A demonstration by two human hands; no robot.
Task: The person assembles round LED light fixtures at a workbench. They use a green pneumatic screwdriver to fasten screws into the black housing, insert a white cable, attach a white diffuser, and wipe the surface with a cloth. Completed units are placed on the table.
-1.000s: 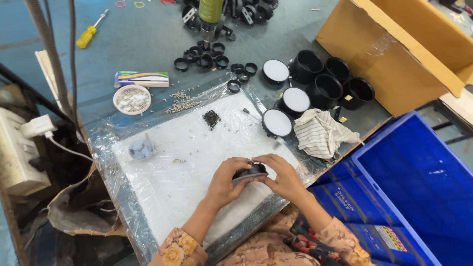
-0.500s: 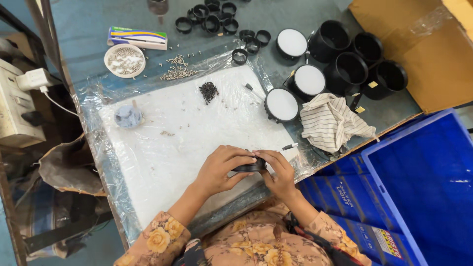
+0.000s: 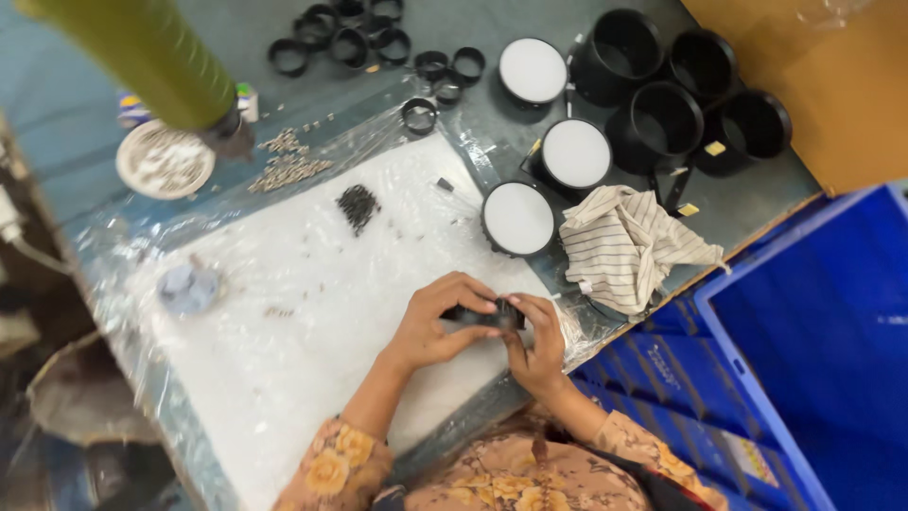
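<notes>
The black cups (image 3: 653, 118) look like matt plastic, pretty smooth. The striped rag (image 3: 629, 248) is soft crumpled cloth, and the bench (image 3: 293, 378) has crinkly, shiny clear plastic film over a white sheet.

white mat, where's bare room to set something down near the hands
Free: the white mat left of the left hand, between the grey disc and the black screw pile. Crowded: right of the right hand, with the striped cloth and white-topped cans.
</notes>
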